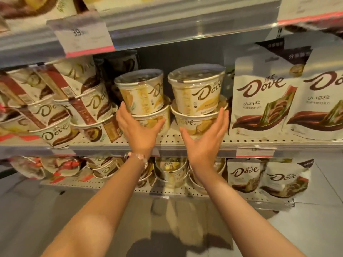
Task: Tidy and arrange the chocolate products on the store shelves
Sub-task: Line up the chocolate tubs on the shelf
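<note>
Both hands, left hand point(138, 129) and right hand point(205, 135), fingers straight and together, bracket the two tub stacks point(197, 101), probably squaring them up on the shelf point(259, 140).

On the grey perforated metal shelf point(241, 140) stand two stacks of cream-yellow round Dove chocolate tubs point(196, 93). The left hand point(138, 129) touches the left stack, the right hand point(206, 139) the right stack, with fingers straight. White Dove bags point(259, 97) stand to the right.

Four yellow Dove tubs point(141, 93) in two stacks, two large Dove bags point(259, 97), two hands point(138, 130)
</note>
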The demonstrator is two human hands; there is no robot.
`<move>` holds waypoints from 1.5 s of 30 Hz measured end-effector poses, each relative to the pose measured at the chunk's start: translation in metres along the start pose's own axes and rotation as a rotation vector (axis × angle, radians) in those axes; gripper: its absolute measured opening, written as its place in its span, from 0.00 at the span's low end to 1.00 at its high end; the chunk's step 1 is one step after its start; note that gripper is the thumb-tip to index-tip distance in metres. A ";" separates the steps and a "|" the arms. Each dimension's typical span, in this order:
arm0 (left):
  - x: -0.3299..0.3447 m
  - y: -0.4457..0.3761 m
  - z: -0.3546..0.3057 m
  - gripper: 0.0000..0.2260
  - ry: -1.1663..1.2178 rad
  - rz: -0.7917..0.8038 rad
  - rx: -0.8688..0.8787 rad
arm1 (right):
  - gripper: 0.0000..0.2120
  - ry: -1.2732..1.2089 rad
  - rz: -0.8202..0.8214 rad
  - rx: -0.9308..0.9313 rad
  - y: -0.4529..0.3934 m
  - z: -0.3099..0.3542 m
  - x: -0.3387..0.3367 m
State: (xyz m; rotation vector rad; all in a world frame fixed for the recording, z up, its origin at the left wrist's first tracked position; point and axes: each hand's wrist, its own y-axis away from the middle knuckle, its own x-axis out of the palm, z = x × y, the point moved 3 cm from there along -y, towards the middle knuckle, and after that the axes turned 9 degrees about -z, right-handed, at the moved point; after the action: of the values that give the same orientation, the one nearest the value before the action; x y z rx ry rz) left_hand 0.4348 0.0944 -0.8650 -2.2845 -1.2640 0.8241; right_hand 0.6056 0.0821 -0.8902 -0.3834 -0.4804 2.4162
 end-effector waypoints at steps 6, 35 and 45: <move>0.009 -0.025 0.009 0.56 0.178 0.024 0.007 | 0.56 -0.023 -0.210 0.092 -0.006 0.016 0.026; 0.003 -0.093 0.028 0.38 0.406 0.590 -0.151 | 0.46 0.162 -0.090 0.134 -0.036 0.051 0.027; -0.005 -0.096 0.027 0.35 0.336 0.730 -0.181 | 0.57 0.300 -0.025 0.016 -0.055 0.063 0.004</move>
State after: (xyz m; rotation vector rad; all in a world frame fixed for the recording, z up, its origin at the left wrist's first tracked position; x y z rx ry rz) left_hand 0.3554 0.1410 -0.8267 -2.9155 -0.3520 0.5023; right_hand 0.6075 0.1091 -0.8114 -0.7144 -0.3294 2.2841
